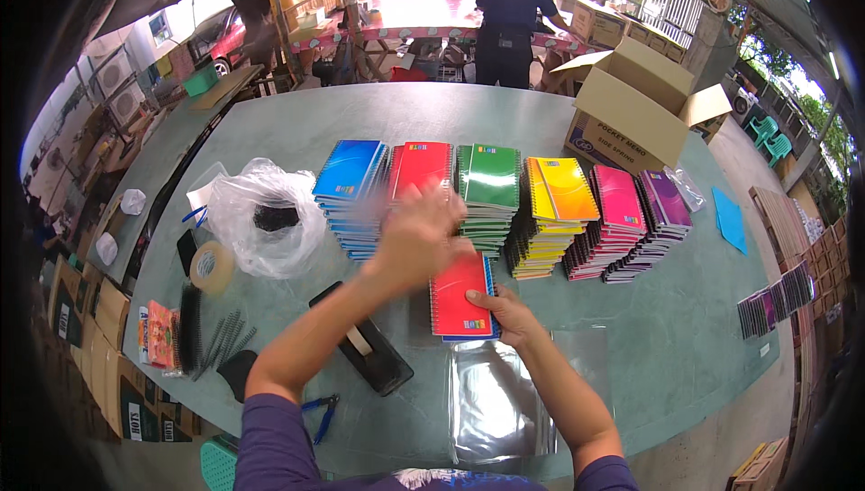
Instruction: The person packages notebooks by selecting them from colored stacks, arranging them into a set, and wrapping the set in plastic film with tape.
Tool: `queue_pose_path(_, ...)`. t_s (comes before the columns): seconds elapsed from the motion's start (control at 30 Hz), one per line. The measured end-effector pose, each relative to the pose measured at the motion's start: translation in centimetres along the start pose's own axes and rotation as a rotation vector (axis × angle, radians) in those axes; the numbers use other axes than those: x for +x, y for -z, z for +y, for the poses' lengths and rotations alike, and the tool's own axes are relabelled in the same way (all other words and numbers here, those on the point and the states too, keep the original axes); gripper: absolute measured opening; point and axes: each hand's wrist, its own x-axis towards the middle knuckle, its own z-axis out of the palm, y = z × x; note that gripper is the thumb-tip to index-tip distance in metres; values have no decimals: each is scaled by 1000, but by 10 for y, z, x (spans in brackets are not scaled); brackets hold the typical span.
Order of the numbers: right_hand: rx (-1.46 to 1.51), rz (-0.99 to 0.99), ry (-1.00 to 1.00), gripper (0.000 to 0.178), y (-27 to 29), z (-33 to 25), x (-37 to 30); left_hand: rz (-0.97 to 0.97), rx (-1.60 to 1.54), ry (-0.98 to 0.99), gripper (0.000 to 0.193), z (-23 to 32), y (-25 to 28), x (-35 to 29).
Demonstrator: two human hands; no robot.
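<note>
Notebooks, a red spiral-bound one point(460, 295) on top of a blue one, lie just in front of the row of coloured stacks point(491, 198). Right hand point(505, 313) pins their near corner with curled fingers, seemingly to keep them squared. Left hand point(416, 237) hovers above, blurred, fingers spread and holding nothing. Clear plastic sleeves point(505, 401) lie nearer the person; a tape dispenser point(365, 342) sits left.
</note>
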Motion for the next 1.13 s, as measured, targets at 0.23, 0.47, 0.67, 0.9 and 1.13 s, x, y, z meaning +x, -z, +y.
queue_pose_path(0.23, 62, 76, 11, 44, 10, -4, -13, 168, 118, -23, 20, -32, 0, 3)
queue_pose_path(0.47, 210, -96, 59, 43, 45, -4, -32, -236, -239, -201, 38, 71, -6, 10)
queue_pose_path(0.67, 262, -54, -60, 41, 47, -2, -44, 64, -43, -126, 35, -20, -69, 49)
queue_pose_path(0.9, 628, -182, -32, 49, 67, -16, -68, -352, -1209, 62, 30, 26, -33, 43)
queue_pose_path(1.13, 55, 50, 45, 63, 78, -28, -101, -173, -307, -180, 48, 73, -96, 94)
